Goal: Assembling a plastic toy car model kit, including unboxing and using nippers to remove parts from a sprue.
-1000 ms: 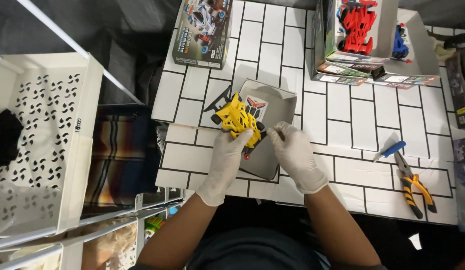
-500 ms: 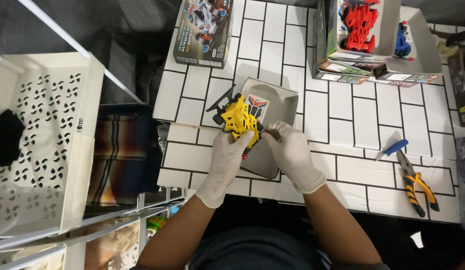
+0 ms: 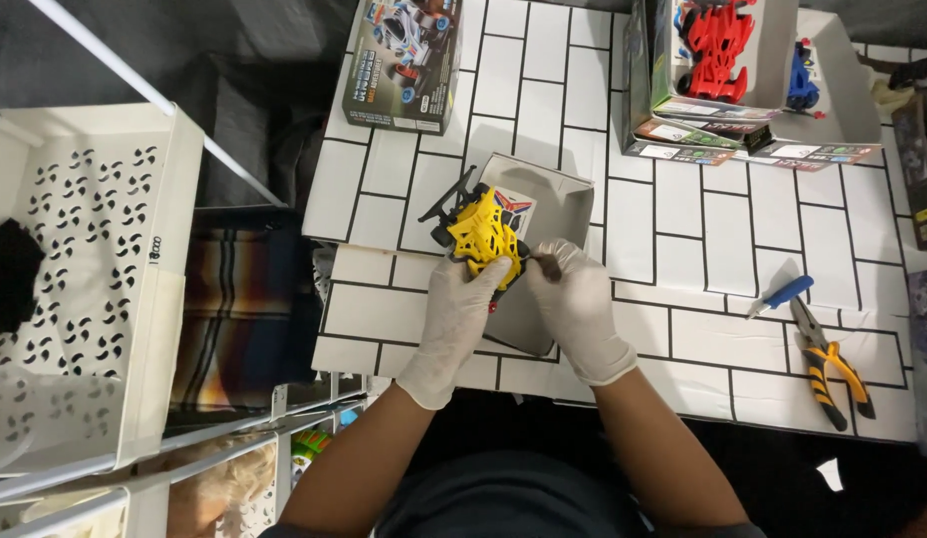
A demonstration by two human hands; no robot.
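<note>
- Left hand [image 3: 460, 304], white glove: fingers curled round the near end of yellow toy car [image 3: 481, 237], clamped on it.
- Yellow toy car: black wheels, held just above grey open box [image 3: 553, 214], at the box's left edge, over white tiled table [image 3: 682, 259].
- Right hand [image 3: 575, 299], white glove: fingers pinched narrow on small dark tool [image 3: 545, 264], tip touching the car's near right side. Exact tool type too small to tell.
- Both hands close together, nearly touching, at the near middle of the table.
- Grey open box: lies flat under the hands, printed flap showing beside the car.
- Closed toy box [image 3: 403, 60]: far left of table, well apart from the hands.
- Open box with red toy car [image 3: 717, 45] inside: far right; blue toy part [image 3: 802, 85] just beside it.
- Blue-handled tool [image 3: 782, 294] and orange-black pliers [image 3: 832, 369]: lying on the table right of the right hand, near each other, untouched.
- White perforated bin [image 3: 85, 249]: left of the table, off it, dark item inside at its left edge.
- Striped cloth [image 3: 244, 309]: between bin and table, lower down.
</note>
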